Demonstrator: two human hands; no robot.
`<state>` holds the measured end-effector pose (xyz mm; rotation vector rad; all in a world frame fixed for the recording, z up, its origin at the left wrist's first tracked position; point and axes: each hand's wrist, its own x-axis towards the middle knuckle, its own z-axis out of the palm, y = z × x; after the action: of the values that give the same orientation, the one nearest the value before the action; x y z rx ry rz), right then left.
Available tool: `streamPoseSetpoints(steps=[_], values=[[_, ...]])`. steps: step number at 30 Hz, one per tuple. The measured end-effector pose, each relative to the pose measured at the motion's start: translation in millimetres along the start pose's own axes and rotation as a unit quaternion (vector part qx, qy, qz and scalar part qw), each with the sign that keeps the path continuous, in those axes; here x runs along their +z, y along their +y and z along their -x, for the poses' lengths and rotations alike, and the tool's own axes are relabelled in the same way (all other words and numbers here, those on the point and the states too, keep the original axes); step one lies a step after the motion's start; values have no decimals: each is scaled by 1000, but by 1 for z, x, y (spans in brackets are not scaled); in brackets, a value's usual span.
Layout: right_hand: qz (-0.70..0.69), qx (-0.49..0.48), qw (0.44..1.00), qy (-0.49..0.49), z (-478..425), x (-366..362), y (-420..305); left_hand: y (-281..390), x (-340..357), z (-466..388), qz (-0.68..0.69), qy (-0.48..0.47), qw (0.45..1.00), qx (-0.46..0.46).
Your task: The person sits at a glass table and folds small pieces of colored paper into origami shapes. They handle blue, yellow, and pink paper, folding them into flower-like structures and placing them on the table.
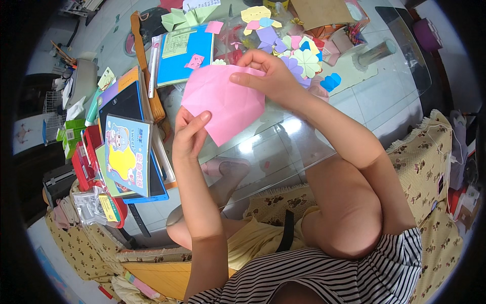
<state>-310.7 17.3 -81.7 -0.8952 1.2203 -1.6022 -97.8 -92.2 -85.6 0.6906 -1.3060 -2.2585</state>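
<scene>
A creased sheet of pink paper (228,100) is held up between my two hands, above the glass tabletop. My left hand (190,131) pinches its lower left edge, thumb on the near face. At the upper right edge, my right hand (262,74) grips the paper between thumb and fingers. Crease lines cross the sheet, and its lower corner points towards me. Just behind the paper lie a blue book (205,45) and a small folded pink piece with a drawn face (195,61). The fingers behind the paper are partly hidden.
Folded paper flowers (306,64) and a yellow paper figure (256,14) lie at the back. On the left are a stack with a cartoon-covered booklet (127,152), a black tablet (121,98) and a wooden stick (142,57). The glass table's near edge (281,180) runs before my knees.
</scene>
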Motion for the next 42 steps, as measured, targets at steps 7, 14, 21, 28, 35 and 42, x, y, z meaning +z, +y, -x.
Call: streamPoseSetpoints(steps=[7,14,21,28,35,42], values=[[62,-27,998,9,3,3,-2,-2,11,-3,106,12,994,-16],[97,-63,993,-7,7,5,-5,-2,14,-6,75,46,996,0],[64,-58,996,38,2,-1,-3,3,5,-10,44,20,997,64],[67,-38,996,56,1,-2,-3,-2,-2,-16,-95,193,972,95],[91,64,994,-4,3,0,-2,0,-19,-17,-99,239,961,96],[39,48,997,53,2,1,-2,5,-1,-12,-35,139,990,16]])
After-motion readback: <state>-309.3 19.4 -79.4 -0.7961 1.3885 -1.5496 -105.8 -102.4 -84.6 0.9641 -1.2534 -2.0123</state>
